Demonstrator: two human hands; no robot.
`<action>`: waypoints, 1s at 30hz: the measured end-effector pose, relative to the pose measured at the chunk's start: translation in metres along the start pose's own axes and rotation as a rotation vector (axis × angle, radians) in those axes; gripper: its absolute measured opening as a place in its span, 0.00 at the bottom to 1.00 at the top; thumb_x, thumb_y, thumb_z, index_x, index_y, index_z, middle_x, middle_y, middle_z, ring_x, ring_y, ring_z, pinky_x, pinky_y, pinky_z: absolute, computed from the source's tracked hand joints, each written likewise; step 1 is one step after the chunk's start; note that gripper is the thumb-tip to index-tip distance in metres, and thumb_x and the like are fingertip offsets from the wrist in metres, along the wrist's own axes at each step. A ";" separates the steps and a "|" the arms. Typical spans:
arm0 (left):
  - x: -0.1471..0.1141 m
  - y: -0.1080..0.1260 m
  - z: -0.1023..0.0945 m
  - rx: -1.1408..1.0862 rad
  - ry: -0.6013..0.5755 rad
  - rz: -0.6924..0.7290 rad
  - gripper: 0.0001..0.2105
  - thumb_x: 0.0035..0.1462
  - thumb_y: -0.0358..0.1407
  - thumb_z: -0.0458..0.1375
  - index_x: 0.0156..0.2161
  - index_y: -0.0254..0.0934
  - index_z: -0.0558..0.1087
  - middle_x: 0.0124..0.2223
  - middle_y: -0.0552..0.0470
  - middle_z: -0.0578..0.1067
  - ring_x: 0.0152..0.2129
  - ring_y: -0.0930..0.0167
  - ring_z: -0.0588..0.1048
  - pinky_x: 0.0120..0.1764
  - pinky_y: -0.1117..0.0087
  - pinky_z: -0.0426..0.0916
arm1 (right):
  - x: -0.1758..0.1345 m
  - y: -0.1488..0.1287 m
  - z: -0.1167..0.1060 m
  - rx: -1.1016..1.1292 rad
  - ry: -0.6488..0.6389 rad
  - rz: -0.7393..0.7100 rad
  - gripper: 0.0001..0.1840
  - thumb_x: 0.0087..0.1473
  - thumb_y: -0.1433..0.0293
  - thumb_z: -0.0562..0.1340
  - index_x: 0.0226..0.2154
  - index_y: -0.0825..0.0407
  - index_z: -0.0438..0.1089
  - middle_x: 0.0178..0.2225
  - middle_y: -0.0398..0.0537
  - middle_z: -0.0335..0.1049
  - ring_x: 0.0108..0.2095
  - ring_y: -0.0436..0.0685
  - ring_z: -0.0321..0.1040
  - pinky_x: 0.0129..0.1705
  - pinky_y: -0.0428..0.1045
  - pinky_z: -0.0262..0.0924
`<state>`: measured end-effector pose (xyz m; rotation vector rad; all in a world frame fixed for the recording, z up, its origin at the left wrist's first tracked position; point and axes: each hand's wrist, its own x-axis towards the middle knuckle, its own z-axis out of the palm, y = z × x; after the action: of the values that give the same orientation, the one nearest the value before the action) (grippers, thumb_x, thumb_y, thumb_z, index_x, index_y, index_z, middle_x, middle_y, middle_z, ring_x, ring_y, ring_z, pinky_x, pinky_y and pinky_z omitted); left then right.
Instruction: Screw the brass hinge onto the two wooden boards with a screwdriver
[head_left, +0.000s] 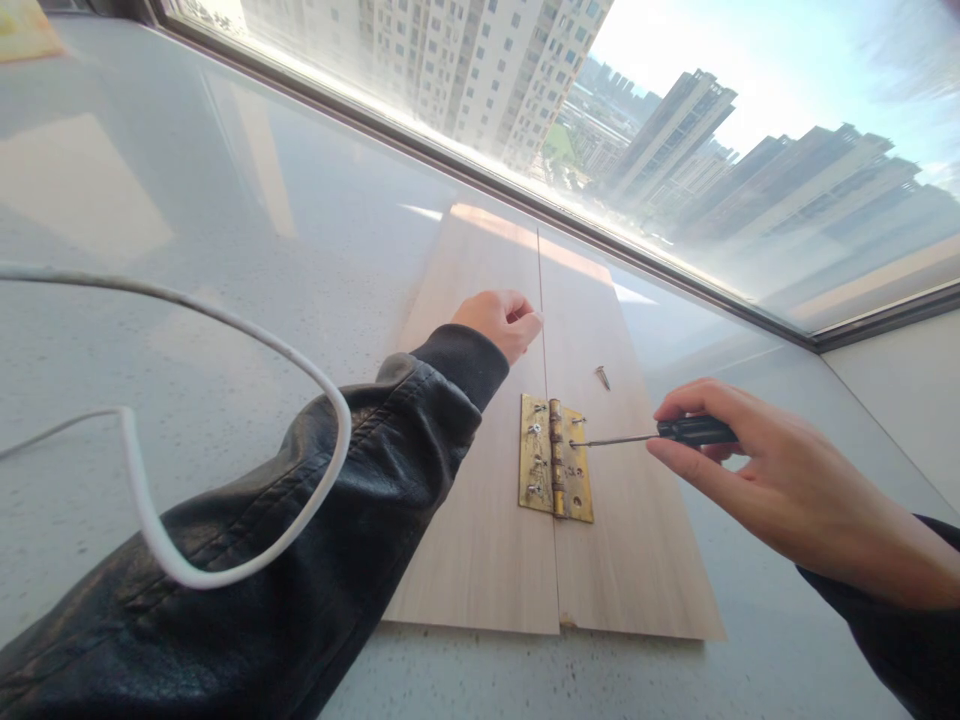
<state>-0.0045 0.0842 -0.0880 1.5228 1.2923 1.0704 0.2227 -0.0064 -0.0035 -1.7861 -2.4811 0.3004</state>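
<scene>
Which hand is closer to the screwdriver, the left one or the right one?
The right. The right hand grips the screwdriver by its black handle; the left hand is apart from it, up and left of its tip, beyond the hinge.

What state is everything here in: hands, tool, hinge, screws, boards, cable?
Left board: flat.
Right board: flat, beside it.
Hinge: opened flat over both.
Left-leaf screws: sticking up.
Loose screw: lying on the right board.
Left hand: curled shut; contents, if any, hidden.
Right hand: gripping the screwdriver.
Screwdriver: sideways, tip at the hinge's right leaf.
Cable: loosely curved.
</scene>
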 end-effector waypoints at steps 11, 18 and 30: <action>0.000 -0.001 0.001 0.026 0.021 0.004 0.09 0.50 0.36 0.53 0.23 0.35 0.70 0.21 0.55 0.70 0.18 0.76 0.65 0.25 0.72 0.58 | 0.002 0.002 -0.008 -0.095 0.071 -0.612 0.08 0.53 0.76 0.60 0.37 0.51 0.65 0.37 0.46 0.69 0.32 0.48 0.67 0.32 0.44 0.62; 0.001 -0.002 0.002 0.032 0.021 0.017 0.09 0.50 0.36 0.53 0.23 0.35 0.70 0.21 0.54 0.70 0.18 0.76 0.64 0.24 0.72 0.58 | 0.002 0.000 -0.010 -0.114 0.078 -0.554 0.05 0.53 0.73 0.61 0.36 0.50 0.67 0.34 0.44 0.70 0.27 0.46 0.66 0.27 0.43 0.61; 0.002 -0.003 0.000 0.038 -0.004 0.032 0.09 0.50 0.37 0.52 0.24 0.35 0.70 0.22 0.54 0.70 0.19 0.75 0.64 0.25 0.72 0.59 | -0.008 -0.014 0.006 -0.149 0.188 -0.190 0.14 0.53 0.57 0.60 0.32 0.51 0.65 0.23 0.43 0.69 0.18 0.47 0.64 0.18 0.43 0.61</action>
<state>-0.0049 0.0867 -0.0907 1.5780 1.2963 1.0683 0.2108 -0.0189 -0.0062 -1.5281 -2.5680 -0.0627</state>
